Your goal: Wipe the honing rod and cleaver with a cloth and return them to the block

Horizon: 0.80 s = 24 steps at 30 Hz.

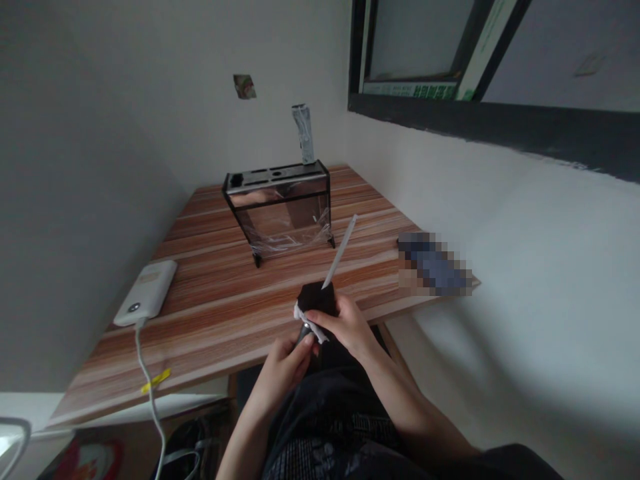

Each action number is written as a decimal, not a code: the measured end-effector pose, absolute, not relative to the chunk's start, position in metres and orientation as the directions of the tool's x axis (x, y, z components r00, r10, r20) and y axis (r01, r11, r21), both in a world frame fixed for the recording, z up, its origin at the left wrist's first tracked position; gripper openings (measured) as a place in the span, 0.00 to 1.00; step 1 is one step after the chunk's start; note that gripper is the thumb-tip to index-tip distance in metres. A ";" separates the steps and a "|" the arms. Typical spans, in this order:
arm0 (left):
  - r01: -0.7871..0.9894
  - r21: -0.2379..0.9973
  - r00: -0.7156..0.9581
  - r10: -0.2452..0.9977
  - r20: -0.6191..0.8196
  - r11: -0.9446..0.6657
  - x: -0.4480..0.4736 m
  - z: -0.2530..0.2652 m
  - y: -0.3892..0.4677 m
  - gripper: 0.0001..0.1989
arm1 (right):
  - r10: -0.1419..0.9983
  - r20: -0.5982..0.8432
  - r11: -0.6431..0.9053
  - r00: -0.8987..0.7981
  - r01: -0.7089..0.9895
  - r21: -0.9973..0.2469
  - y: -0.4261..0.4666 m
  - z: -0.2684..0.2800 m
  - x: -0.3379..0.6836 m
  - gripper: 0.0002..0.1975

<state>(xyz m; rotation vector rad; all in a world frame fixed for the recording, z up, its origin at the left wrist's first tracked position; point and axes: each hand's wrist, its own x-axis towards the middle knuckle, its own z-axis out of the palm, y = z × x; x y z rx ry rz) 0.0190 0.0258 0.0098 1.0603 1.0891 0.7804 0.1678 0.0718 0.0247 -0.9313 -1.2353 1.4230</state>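
Note:
Just over the table's front edge, my right hand [353, 327] is closed round a small black block [317, 297], thumb on its near side. A crumpled white tissue or cloth [313, 327] lies against the block's near face under that thumb. My left hand [290, 367] is closed just below, pinching the lower end of the dark piece and the edge of the white material. What exactly sits inside its fingers is partly hidden. From the block's top a thin whitish tube or strip [341, 250] slants up to the right; how it is joined I cannot tell.
A clear tank with a black frame [277, 175] stands on the wood-grain table [210, 293], a grey strip [303, 133] rising behind it. At left lies a white power bank [147, 293] with a cable [145, 370] over the edge, near yellow tape [156, 381]. A blurred-out phone-like object [433, 263] lies right.

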 end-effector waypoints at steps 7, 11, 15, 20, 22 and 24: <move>0.023 0.937 0.297 0.893 -0.339 0.348 0.017 0.010 0.026 0.29 | 0.982 0.040 -0.006 -0.186 -0.244 -0.970 0.069 0.024 0.166 0.16; 0.062 0.939 0.295 0.893 -0.341 0.338 0.016 0.008 0.024 0.30 | 0.991 0.040 0.001 -0.131 -0.285 -0.959 0.071 0.023 0.168 0.15; 0.078 0.943 0.303 0.894 -0.331 0.323 0.017 0.008 0.023 0.30 | 0.997 0.022 -0.003 -0.069 -0.348 -0.938 0.076 0.019 0.173 0.15; 0.137 0.938 0.305 0.888 -0.345 0.318 0.016 0.006 0.020 0.31 | 1.000 0.029 0.024 -0.007 -0.397 -0.917 0.082 0.020 0.183 0.14; 0.163 0.938 0.316 0.885 -0.342 0.305 0.014 0.004 0.018 0.30 | 0.999 0.037 0.043 0.023 -0.417 -0.908 0.084 0.024 0.188 0.13; 0.178 0.938 0.323 0.883 -0.341 0.298 0.011 0.002 0.016 0.29 | 0.998 0.050 0.064 0.043 -0.445 -0.893 0.087 0.028 0.193 0.12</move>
